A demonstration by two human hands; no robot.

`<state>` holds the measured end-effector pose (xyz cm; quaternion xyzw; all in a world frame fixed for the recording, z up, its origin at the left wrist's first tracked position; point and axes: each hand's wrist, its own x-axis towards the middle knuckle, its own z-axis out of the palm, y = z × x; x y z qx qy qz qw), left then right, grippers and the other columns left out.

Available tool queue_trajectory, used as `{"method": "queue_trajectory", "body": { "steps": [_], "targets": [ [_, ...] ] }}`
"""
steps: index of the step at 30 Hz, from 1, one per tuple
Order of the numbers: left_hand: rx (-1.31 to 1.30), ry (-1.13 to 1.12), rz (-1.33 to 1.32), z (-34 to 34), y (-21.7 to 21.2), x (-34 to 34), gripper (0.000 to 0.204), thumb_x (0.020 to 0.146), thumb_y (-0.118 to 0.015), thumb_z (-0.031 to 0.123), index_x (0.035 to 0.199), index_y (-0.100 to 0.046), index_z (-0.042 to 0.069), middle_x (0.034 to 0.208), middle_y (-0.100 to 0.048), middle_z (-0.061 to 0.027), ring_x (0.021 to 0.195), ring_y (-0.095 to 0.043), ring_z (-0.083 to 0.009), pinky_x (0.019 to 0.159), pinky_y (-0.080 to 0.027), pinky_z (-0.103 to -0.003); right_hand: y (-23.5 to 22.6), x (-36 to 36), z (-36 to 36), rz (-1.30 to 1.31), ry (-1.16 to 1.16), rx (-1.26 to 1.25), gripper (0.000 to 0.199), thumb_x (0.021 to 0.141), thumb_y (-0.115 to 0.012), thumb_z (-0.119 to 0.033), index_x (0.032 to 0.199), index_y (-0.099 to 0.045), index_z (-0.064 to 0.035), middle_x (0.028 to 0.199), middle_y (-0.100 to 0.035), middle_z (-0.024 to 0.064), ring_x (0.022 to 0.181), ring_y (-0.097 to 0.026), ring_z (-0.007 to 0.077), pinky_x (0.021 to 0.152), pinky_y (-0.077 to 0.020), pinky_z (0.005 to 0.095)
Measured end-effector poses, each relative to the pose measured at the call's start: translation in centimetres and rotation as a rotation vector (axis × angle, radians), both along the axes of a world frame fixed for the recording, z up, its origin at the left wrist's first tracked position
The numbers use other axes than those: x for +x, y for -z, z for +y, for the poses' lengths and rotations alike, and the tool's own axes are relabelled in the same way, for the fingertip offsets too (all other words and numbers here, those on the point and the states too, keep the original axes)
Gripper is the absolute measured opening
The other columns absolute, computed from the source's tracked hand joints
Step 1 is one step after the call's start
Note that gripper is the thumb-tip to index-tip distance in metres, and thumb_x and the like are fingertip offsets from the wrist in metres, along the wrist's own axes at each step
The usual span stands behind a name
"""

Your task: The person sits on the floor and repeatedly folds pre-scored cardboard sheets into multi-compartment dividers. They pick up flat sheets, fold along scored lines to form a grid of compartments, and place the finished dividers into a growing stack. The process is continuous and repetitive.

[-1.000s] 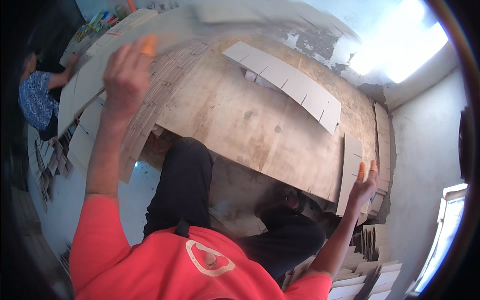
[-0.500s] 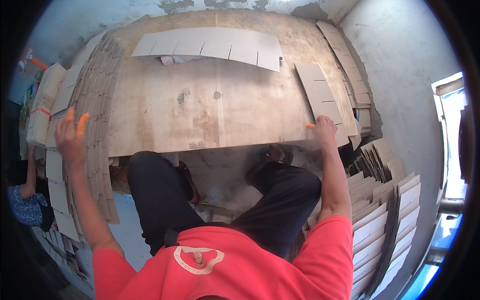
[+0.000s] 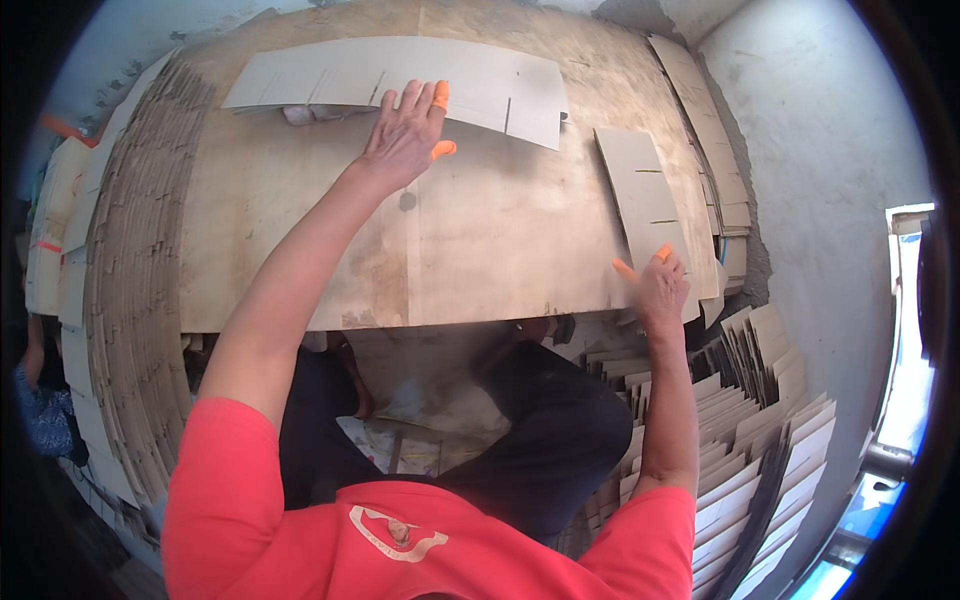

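My left hand [image 3: 405, 135] reaches over the near edge of a long slotted cardboard strip [image 3: 500, 85] at the back of the wooden board. Its fingers are stretched out, with orange covers on the thumb and one finger; whether they touch the card I cannot tell. My right hand [image 3: 660, 285], also with orange finger covers, is at the near end of a shorter slotted cardboard strip [image 3: 640, 185]. Thumb and fingers there are apart. Something small and pale [image 3: 300, 116] shows from under the long strip.
Stacked cardboard strips [image 3: 140, 250] line the board's [image 3: 300, 230] left side, with more cardboard [image 3: 715, 150] along its right. Several bundles of slotted cardboard [image 3: 740, 430] stand at lower right. Walls close in behind and right. A person's arm [image 3: 36, 350] shows at far left.
My left hand has swung from the left stack to the long strip at the back. My right hand has shifted slightly, its fingers more spread. The view has tilted a little.
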<state>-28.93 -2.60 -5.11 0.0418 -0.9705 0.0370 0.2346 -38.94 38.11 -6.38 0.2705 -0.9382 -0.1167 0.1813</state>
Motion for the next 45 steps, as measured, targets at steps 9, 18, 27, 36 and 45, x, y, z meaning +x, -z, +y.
{"method": "queue_trajectory", "body": {
  "steps": [9,18,27,36,45],
  "targets": [
    [-0.058,0.106,-0.106,-1.6,1.2,-7.8,0.023,0.076,-0.057,0.003,0.098,-0.06,-0.003,0.09,-0.063,-0.0126,0.089,-0.059,-0.0287,0.077,-0.049,-0.041,0.9,-1.9,2.0,-0.228,-0.047,0.06,0.024,0.085,-0.063,-0.022,0.082,-0.057,0.001,0.074,-0.06,0.0167,0.071,-0.061,0.0363,0.065,-0.0495,0.0431],
    [0.023,0.159,0.141,-3.7,-3.4,-6.6,0.021,0.079,-0.062,0.007,0.099,-0.063,0.003,0.088,-0.065,-0.0099,0.082,-0.061,-0.0268,0.069,-0.053,-0.038,-4.4,-2.7,2.1,0.012,-0.009,-0.357,0.03,0.087,-0.07,-0.026,0.103,-0.063,-0.0027,0.07,-0.063,0.0189,0.059,-0.061,0.0324,0.053,-0.0452,0.0415],
    [-0.348,0.15,-0.088,2.6,-4.4,-1.8,0.043,0.071,-0.06,0.001,0.112,-0.057,-0.009,0.083,-0.056,-0.0068,0.074,-0.059,-0.015,0.056,-0.054,-0.024,-12.6,5.3,-7.0,-0.851,-0.051,-1.457,0.012,0.076,-0.077,-0.002,0.081,-0.066,-0.0017,0.07,-0.063,0.0006,0.049,-0.046,0.0025,0.041,-0.0298,0.0184],
    [-0.402,0.208,-0.092,5.2,-5.1,1.2,0.042,0.066,-0.063,-0.001,0.107,-0.06,-0.011,0.073,-0.052,-0.004,0.063,-0.055,-0.009,0.046,-0.048,-0.02,-12.3,8.5,-11.4,-0.866,-0.003,-1.467,0.008,0.082,-0.072,0.0,0.08,-0.063,0.0017,0.064,-0.062,0.0038,0.039,-0.045,0.0056,0.035,-0.0303,0.0205],
    [-0.395,0.275,-0.023,5.4,-4.8,2.0,0.029,0.067,-0.062,0.001,0.093,-0.06,-0.01,0.073,-0.051,-0.0043,0.063,-0.054,-0.0105,0.043,-0.046,-0.022,-11.9,8.7,-12.7,-0.866,-0.011,-1.441,0.008,0.084,-0.07,-0.001,0.083,-0.063,0.0019,0.062,-0.059,0.0032,0.04,-0.046,0.0059,0.037,-0.032,0.0212]
  ]
}}
